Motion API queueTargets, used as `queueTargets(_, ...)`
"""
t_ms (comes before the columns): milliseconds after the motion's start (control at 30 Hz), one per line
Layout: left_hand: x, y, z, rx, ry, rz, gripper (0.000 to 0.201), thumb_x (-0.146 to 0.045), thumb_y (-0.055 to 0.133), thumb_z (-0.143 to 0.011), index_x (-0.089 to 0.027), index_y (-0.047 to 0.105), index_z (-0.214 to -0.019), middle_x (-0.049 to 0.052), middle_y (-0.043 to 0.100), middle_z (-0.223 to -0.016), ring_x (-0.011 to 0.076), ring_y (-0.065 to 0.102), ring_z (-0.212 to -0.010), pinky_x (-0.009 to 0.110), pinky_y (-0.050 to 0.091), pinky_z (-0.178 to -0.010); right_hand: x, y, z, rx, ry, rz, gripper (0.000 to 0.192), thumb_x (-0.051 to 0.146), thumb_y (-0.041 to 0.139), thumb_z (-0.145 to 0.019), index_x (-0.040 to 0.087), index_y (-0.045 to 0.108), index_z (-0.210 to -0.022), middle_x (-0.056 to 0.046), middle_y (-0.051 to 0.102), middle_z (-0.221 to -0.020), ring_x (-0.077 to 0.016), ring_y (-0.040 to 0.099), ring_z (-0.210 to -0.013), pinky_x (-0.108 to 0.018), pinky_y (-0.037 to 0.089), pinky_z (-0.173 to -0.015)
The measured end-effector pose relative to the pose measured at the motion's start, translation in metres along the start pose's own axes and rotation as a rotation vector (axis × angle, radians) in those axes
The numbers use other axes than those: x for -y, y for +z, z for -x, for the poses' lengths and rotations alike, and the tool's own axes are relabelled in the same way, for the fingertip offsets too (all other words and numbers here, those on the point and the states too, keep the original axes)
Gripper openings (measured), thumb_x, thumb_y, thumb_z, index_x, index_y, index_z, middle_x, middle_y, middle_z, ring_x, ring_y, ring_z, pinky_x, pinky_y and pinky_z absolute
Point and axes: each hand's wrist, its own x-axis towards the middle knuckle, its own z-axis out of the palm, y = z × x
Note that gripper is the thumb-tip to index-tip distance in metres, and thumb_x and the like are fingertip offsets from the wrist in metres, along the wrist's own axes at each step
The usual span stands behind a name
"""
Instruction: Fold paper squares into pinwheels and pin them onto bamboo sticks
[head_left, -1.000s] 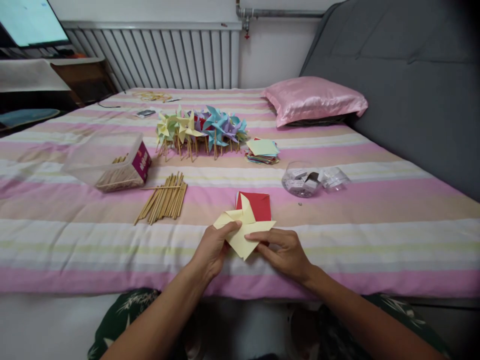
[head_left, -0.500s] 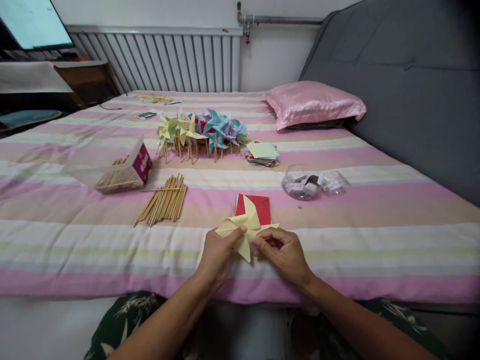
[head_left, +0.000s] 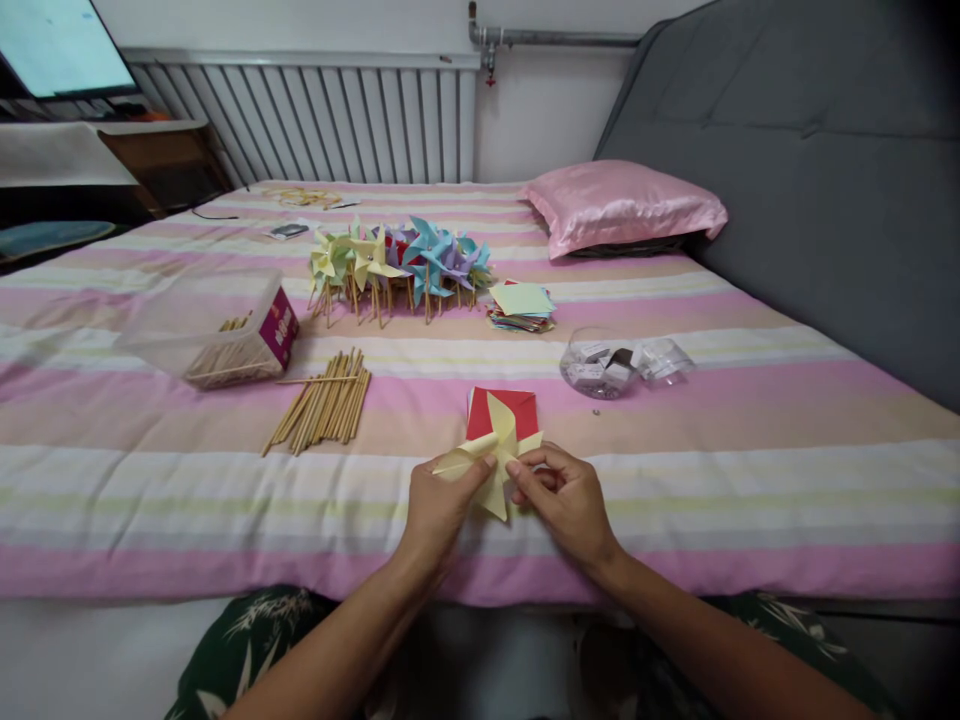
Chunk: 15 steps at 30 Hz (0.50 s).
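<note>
A pale yellow paper pinwheel [head_left: 493,497] is held between my two hands near the bed's front edge. My left hand [head_left: 441,500] is closed on its left side, the thumb pressed near the centre. My right hand [head_left: 561,497] pinches its right side, thumb and fingertips close to the middle. Its blades point up, left, right and down. Just behind it lies a stack of red paper squares [head_left: 517,408], partly covered by the upper blade. Whether a pin sits in the pinwheel's centre is too small to tell.
Loose wooden sticks [head_left: 326,405] lie to the left, beside a clear plastic box [head_left: 172,345] with more sticks. Finished pinwheels [head_left: 427,250] stand farther back. Coloured paper squares [head_left: 523,300], a round clear tub [head_left: 598,365] of small packets and a pink pillow [head_left: 626,205] are to the right.
My right thumb has shifted inward and up toward the pinwheel's centre. The right blade now angles up more, and the pinwheel has turned slightly.
</note>
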Motion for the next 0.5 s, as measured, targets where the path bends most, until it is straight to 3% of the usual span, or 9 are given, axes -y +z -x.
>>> queueTargets(333,0.0018,0.0005,0.001,0.012,0.077,-0.088,0.02,-0.028,0.076,-0.059,-0.012,0.064,-0.058,-0.003,0.055,-0.052,0.0085,0.046,-0.05,0.02,0.036,-0.05,-0.0016,-0.0019,-0.0026,0.002,-0.012,0.02,0.021,0.033,0.066,-0.074,0.014,0.061,-0.068,0.001,0.053,-0.072,-0.0099,0.06,-0.049,-0.02,0.047,-0.044)
queueTargets(500,0.0059,-0.0014,0.0005,0.039,0.087,-0.109,0.021,-0.03,0.075,-0.061,-0.012,0.064,-0.059,-0.002,0.055,-0.053,0.0088,0.046,-0.052,0.02,0.036,-0.051,-0.0012,-0.0038,-0.0037,0.012,-0.009,0.031,0.022,0.034,0.066,-0.075,0.014,0.061,-0.067,0.0,0.053,-0.073,-0.0093,0.059,-0.049,-0.02,0.046,-0.045)
